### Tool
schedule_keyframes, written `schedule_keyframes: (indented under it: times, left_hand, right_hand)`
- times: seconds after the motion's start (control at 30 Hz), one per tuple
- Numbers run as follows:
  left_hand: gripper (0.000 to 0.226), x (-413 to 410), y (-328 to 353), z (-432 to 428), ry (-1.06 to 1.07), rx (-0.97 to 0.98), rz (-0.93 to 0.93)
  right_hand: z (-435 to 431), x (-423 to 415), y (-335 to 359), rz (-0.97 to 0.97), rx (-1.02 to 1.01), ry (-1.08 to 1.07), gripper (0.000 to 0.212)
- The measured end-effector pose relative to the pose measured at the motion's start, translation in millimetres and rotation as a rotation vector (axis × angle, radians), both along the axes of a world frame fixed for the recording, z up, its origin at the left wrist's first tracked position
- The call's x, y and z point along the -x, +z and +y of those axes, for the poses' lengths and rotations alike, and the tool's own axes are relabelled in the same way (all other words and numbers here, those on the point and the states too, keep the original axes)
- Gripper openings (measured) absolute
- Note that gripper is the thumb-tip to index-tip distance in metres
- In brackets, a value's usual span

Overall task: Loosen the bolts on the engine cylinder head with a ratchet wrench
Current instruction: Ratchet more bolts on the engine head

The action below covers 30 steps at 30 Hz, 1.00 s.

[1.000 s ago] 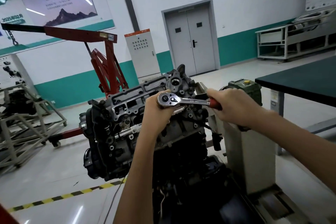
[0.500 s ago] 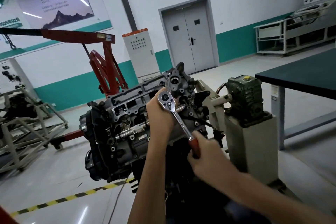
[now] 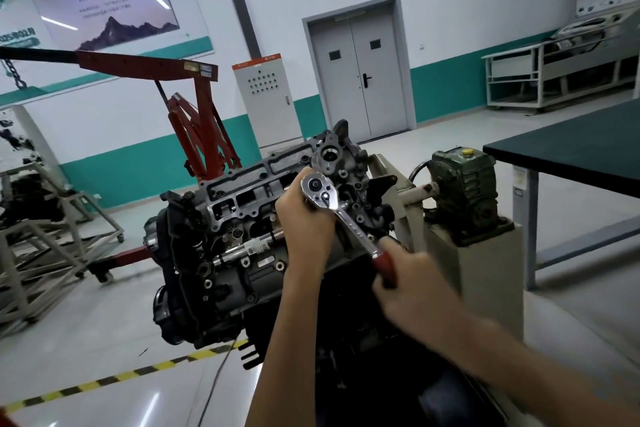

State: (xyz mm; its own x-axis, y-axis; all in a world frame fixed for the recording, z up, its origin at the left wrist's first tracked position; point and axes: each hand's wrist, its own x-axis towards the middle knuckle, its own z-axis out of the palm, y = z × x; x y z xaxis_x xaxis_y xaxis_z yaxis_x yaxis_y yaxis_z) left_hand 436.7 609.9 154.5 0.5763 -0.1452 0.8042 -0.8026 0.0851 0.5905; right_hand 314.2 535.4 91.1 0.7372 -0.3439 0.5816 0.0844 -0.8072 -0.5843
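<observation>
The left hand [image 3: 304, 218] is curled around the round head of the ratchet wrench [image 3: 341, 215] and holds it against the upper end of the engine cylinder head [image 3: 249, 191]. Its fingers wrap behind the tool, so only its back and thumb side show. The bolt under the wrench head is hidden.

From the left hand the chrome shaft slants down and to the right into the right hand [image 3: 412, 284]. That hand is closed tightly around the red grip, with a short stretch of red showing above its knuckles. The right hand is motion-blurred, so its single fingers cannot be told apart. It sits lower than the left hand and nearer the camera.

The cylinder head lies tilted on the engine, spreading left of and below the left hand. A green gearbox [image 3: 460, 191] stands on a pale pedestal to the right of both hands. Further right is a dark-topped surface [image 3: 571, 149].

Well beyond the left hand, a red engine hoist [image 3: 194, 121] stands on the floor. A grey electrical cabinet [image 3: 265, 104] and a grey double door [image 3: 360, 76] are at the far wall. Yellow-and-black floor tape [image 3: 121, 376] runs below and left of the left forearm.
</observation>
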Motion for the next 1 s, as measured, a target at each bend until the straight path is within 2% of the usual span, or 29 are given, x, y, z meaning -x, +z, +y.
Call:
schedule_keyframes:
  times: [0.1, 0.2, 0.3, 0.37, 0.5, 0.6, 0.67, 0.73, 0.9, 1.0]
  left_hand:
    - [0.030, 3.8, -2.9, -3.3, -0.042, 0.123, 0.033]
    - [0.026, -0.8, -2.1, 6.8, -0.124, 0.047, 0.036]
    - [0.038, -5.8, 1.6, 14.4, -0.096, -0.106, 0.058]
    - [0.040, -5.7, 3.0, 16.5, -0.094, -0.141, 0.062]
    - [0.039, -4.9, 3.0, 18.3, -0.128, -0.147, 0.028]
    - [0.034, -6.1, 2.6, 18.5, -0.147, -0.124, 0.022]
    - [0.033, -4.9, -0.1, 18.0, -0.126, -0.097, -0.024]
    - [0.031, -1.4, -4.5, 13.4, -0.082, -0.031, -0.061]
    - [0.035, 8.7, -7.8, -8.4, -0.073, 0.191, 0.053]
    - [0.039, 4.2, -6.0, -4.9, -0.205, 0.154, 0.152]
  right_hand:
    - [56.0, -12.7, -16.6, -0.037, -0.273, 0.104, 0.016]
    - [65.4, -16.7, -19.7, -0.051, -0.301, 0.122, 0.017]
    - [27.8, -7.2, -9.3, -0.010, -0.123, 0.121, 0.026]
    - [-8.2, -0.2, 5.0, 0.039, 0.084, 0.095, 0.028]
    - [-66.3, -3.7, 52.8, 0.068, 0.518, -0.033, 0.018]
    - [-75.9, -9.7, 69.7, 0.054, 0.583, -0.105, 0.018]
    - [-67.8, -7.3, 53.8, 0.072, 0.493, -0.058, 0.016]
    - [-42.3, -2.4, 25.6, 0.081, 0.291, -0.006, 0.018]
    - [48.4, -11.4, -19.3, -0.098, -0.235, 0.100, 0.029]
    - [54.3, -13.8, -23.3, -0.078, -0.263, 0.102, 0.024]
